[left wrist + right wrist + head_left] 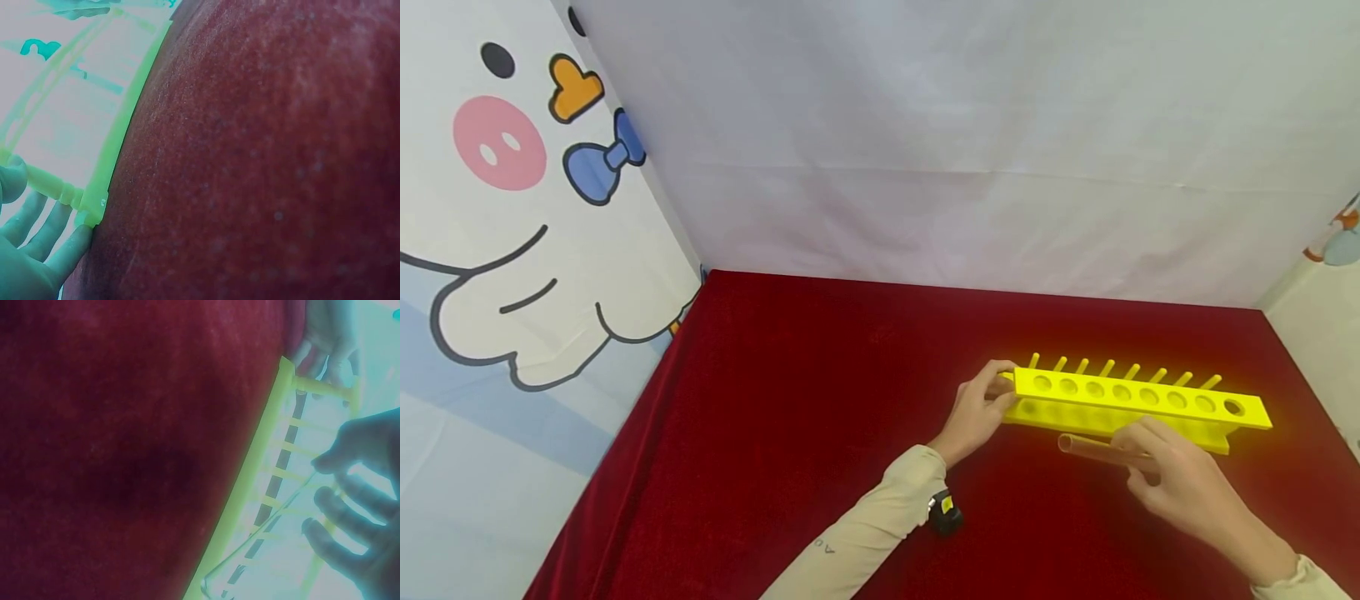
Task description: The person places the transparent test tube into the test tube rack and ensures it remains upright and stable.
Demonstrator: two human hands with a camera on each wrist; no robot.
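Test tube (1101, 451) lies level in my right hand (1180, 479), pinched between thumb and fingers, just in front of the yellow rack (1138, 400) and close to its near edge. My left hand (977, 412) has its grip clamped on the rack's left end, fingers curled round it. That rack stands on the red-covered counter (820, 400), its row of holes facing up and pegs along its far side.

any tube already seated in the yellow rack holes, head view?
No. Every hole in the yellow rack looks empty; the only test tube lies sideways, held by the right hand in front of it.
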